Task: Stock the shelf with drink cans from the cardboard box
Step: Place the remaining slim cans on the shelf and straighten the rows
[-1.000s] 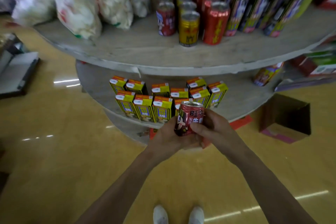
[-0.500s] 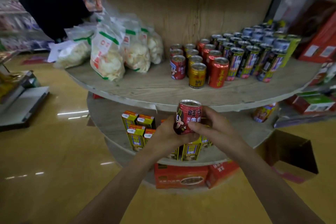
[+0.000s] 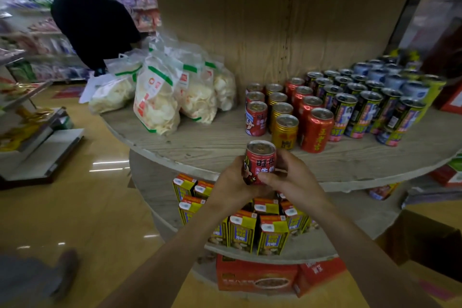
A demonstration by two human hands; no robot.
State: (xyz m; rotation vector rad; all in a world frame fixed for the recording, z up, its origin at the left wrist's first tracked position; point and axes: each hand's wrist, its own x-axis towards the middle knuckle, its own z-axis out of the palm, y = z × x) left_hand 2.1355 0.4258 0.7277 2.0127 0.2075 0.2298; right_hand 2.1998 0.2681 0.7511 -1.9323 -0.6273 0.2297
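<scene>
Holding small red metal drink can [image 3: 260, 162] upright, left hand [image 3: 231, 184] and right hand [image 3: 293, 179] both curled round it, at front edge of round wooden shelf [image 3: 200, 144]. Should set it down flat before matching red can row [image 3: 255, 119], not bumping short gold metal can [image 3: 285, 132].

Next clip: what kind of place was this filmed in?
Most likely a small grocery store: a round wooden shelf holds rows of drink cans beside bagged snacks, drink cartons fill the tier below, and stocked racks stand behind. The left hand and right hand hold a red can.
</scene>
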